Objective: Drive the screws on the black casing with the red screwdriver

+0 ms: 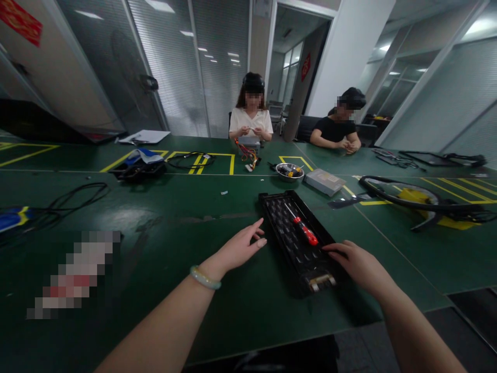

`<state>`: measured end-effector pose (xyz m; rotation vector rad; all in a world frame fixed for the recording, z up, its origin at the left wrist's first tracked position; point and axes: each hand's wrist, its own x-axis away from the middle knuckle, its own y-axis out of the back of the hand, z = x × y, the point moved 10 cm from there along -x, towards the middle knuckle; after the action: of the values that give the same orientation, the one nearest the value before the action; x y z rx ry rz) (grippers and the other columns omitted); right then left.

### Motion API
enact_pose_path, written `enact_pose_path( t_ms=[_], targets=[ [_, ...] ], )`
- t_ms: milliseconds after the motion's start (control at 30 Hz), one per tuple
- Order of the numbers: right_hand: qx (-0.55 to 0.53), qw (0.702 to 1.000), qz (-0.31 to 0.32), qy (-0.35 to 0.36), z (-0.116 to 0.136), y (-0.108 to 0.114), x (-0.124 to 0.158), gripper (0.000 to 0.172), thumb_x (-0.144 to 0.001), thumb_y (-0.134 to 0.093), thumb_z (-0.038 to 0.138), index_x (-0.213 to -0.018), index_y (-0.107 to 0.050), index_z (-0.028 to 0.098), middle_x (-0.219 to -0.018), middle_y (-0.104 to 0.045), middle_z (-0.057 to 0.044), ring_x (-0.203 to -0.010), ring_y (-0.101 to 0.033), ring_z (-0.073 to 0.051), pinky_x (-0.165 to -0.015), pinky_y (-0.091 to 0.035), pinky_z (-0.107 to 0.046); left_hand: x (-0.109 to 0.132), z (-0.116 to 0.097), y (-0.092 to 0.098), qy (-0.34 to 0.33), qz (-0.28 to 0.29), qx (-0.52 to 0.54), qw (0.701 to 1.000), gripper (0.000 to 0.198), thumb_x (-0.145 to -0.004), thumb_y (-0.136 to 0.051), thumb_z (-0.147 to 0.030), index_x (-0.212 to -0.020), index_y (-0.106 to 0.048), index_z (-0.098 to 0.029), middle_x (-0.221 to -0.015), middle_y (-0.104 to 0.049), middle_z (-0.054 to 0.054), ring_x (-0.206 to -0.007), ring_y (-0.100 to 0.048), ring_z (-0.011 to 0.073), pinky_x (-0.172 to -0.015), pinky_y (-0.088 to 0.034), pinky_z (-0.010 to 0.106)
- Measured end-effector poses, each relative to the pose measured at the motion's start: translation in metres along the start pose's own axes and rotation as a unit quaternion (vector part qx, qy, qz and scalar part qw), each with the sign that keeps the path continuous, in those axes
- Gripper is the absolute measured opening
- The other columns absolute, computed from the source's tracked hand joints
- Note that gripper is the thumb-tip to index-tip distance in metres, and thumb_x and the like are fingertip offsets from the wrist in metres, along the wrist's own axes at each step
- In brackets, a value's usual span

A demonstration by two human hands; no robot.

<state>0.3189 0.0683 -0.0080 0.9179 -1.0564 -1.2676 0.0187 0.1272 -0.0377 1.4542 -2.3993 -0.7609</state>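
Observation:
A long black plastic tray-like casing (280,230) with rows of bumps lies on the green table in front of me, a metal piece at its near end. Inside it rests a screwdriver (306,231) with a red and black handle, its shaft pointing away. My left hand (243,246), a pale bangle at the wrist, hovers left of the casing with its fingers apart and holds nothing. At the casing's right edge is my right hand (351,259), its fingers stretched out and seemingly touching the rim; its fingertips are partly hidden.
Beyond the casing stand a metal bowl (290,172) of small parts and a grey box (325,182). A black hoop-like item (399,194) and yellow piece lie right; cables (77,199) lie left. Two people (251,116) sit across the table, one by a wired metal box (248,141).

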Motion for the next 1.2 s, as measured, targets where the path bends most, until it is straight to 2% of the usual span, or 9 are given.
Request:
enact_pose_path(
  t_ms=[167,333,467,567,733,833,933,1067,1200],
  targets=[
    [0.032,0.997,-0.016,-0.073,-0.084,0.011,0.016,0.039,-0.093,-0.043,0.050,-0.120,-0.069,0.039,-0.107,-0.065,-0.006,-0.086,-0.066,-0.023,-0.073,-0.048,-0.034,0.000,-0.001,0.001,0.009,0.003,-0.006,1.000,0.071,-0.094,-0.052,-0.049,-0.156,-0.025,-0.025,-0.135,-0.056,0.012,-0.111,-0.059,0.0209,-0.098,-0.044,0.038],
    [0.051,0.990,-0.043,-0.126,-0.169,0.031,0.033,0.048,-0.092,-0.043,0.055,-0.125,-0.068,0.031,-0.105,-0.066,-0.013,-0.085,-0.067,-0.028,-0.070,-0.046,-0.037,0.002,0.000,0.001,0.026,0.012,-0.013,1.000,0.068,-0.095,-0.050,-0.049,-0.155,-0.026,-0.030,-0.137,-0.055,0.008,-0.115,-0.057,0.0212,-0.097,-0.045,0.037],
    [0.090,0.985,-0.037,-0.139,-0.209,0.044,0.036,0.052,-0.096,-0.034,0.056,-0.129,-0.065,0.032,-0.105,-0.065,-0.013,-0.085,-0.067,-0.024,-0.072,-0.045,-0.034,-0.001,0.006,-0.001,0.025,0.014,-0.020,0.999,0.071,-0.094,-0.049,-0.052,-0.156,-0.023,-0.028,-0.138,-0.055,0.010,-0.115,-0.057,0.0224,-0.097,-0.045,0.038],
    [0.112,0.981,-0.042,-0.155,-0.231,0.053,0.030,0.048,-0.093,-0.038,0.056,-0.126,-0.066,0.035,-0.105,-0.065,-0.009,-0.089,-0.066,-0.025,-0.074,-0.046,-0.033,-0.004,0.012,-0.003,0.023,0.019,-0.026,0.999,0.072,-0.094,-0.049,-0.053,-0.156,-0.022,-0.029,-0.139,-0.054,0.009,-0.116,-0.057,0.0231,-0.098,-0.045,0.039],
    [0.137,0.974,-0.044,-0.174,-0.253,0.068,0.022,0.048,-0.092,-0.039,0.052,-0.125,-0.067,0.033,-0.103,-0.063,-0.009,-0.093,-0.065,-0.027,-0.079,-0.046,-0.035,-0.004,0.012,-0.003,0.017,0.020,-0.028,0.999,0.074,-0.093,-0.049,-0.054,-0.156,-0.022,-0.027,-0.139,-0.054,0.010,-0.117,-0.057,0.0239,-0.099,-0.045,0.040],
    [0.143,0.971,-0.042,-0.189,-0.253,0.077,0.030,0.048,-0.091,-0.041,0.052,-0.123,-0.069,0.030,-0.110,-0.063,-0.011,-0.096,-0.064,-0.027,-0.083,-0.047,-0.035,-0.002,0.011,-0.003,0.027,0.026,-0.026,0.999,0.074,-0.093,-0.048,-0.056,-0.156,-0.021,-0.028,-0.140,-0.053,0.009,-0.119,-0.056,0.0238,-0.098,-0.045,0.040],
    [0.151,0.965,-0.034,-0.212,-0.247,0.083,0.046,0.049,-0.089,-0.043,0.058,-0.110,-0.074,0.027,-0.112,-0.063,-0.012,-0.097,-0.064,-0.029,-0.085,-0.046,-0.038,-0.002,0.012,-0.003,0.029,0.025,-0.025,0.999,0.073,-0.093,-0.048,-0.055,-0.156,-0.021,-0.030,-0.140,-0.053,0.009,-0.118,-0.056,0.0242,-0.096,-0.047,0.039],
    [0.138,0.962,0.006,-0.236,-0.239,0.073,0.060,0.055,-0.082,-0.048,0.070,-0.098,-0.077,0.026,-0.099,-0.069,-0.011,-0.088,-0.066,-0.028,-0.074,-0.047,-0.037,-0.004,0.016,-0.003,0.025,0.022,-0.025,0.999,0.073,-0.093,-0.049,-0.054,-0.156,-0.022,-0.030,-0.139,-0.054,0.009,-0.118,-0.057,0.0245,-0.096,-0.046,0.040],
    [0.126,0.959,0.028,-0.253,-0.235,0.064,0.055,0.054,-0.082,-0.050,0.068,-0.091,-0.076,0.022,-0.091,-0.072,-0.011,-0.084,-0.067,-0.028,-0.068,-0.045,-0.035,-0.005,0.017,-0.004,0.018,0.024,-0.024,0.999,0.074,-0.093,-0.050,-0.054,-0.156,-0.021,-0.029,-0.138,-0.054,0.010,-0.118,-0.056,0.0246,-0.098,-0.046,0.041]
  ],
)
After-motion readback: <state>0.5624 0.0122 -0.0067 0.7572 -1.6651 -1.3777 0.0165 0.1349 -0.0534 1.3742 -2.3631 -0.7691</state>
